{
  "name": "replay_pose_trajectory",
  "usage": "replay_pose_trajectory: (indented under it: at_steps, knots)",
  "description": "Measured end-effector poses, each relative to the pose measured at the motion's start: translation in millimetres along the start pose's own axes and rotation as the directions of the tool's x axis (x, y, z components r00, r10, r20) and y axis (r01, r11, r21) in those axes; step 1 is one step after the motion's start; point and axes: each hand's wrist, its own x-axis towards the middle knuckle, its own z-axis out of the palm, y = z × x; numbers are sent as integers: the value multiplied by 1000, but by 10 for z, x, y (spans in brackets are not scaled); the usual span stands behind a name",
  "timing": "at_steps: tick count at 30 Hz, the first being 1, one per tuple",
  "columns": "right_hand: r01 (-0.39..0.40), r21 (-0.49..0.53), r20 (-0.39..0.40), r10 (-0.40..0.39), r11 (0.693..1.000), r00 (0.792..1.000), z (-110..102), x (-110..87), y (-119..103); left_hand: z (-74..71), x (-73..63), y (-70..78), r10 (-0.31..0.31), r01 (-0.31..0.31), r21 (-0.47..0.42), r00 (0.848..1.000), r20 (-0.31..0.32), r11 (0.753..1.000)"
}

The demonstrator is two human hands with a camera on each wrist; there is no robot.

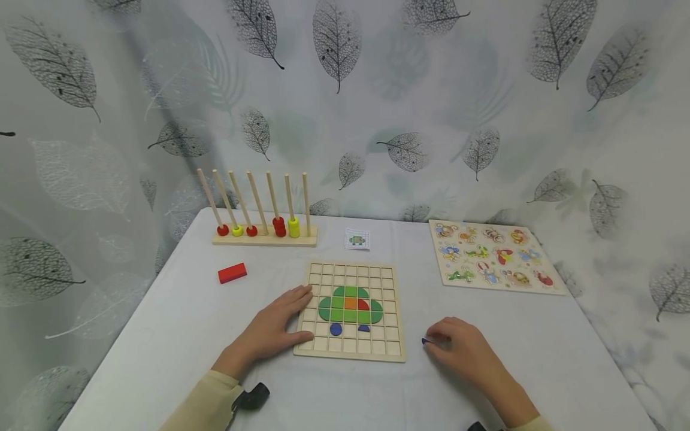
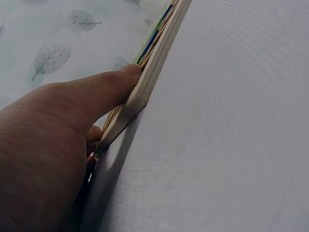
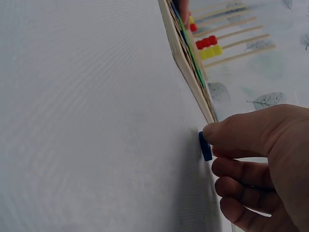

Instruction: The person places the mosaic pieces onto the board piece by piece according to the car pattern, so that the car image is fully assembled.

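Observation:
A wooden grid board lies on the table, holding green, orange and red pieces in a rounded pattern. Below them on the grid sit a blue round shape and a blue half-round piece. My left hand rests on the board's left edge, thumb and fingers spread over the frame; the left wrist view shows the thumb on the rim. To the right of the board, my right hand pinches a small blue piece between thumb and finger, close to the tabletop.
Behind the board stand a peg rack with red and yellow beads and a small pattern card. A red block lies at the left. An insect picture puzzle is at the back right. A leaf-patterned curtain surrounds the table.

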Motion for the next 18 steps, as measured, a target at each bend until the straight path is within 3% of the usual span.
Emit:
replay_pose_trajectory:
  at_steps: [12, 18]
  knots:
    - [-16, -48, 33, 18, 999, 999, 54, 20, 10, -1, 9, -7, 1, -1, 2, 1000, 2, 1000]
    - [20, -60, 10, -20, 998, 1000, 38, 22, -8, -4, 2, -2, 5, -5, -2, 1000, 4, 1000]
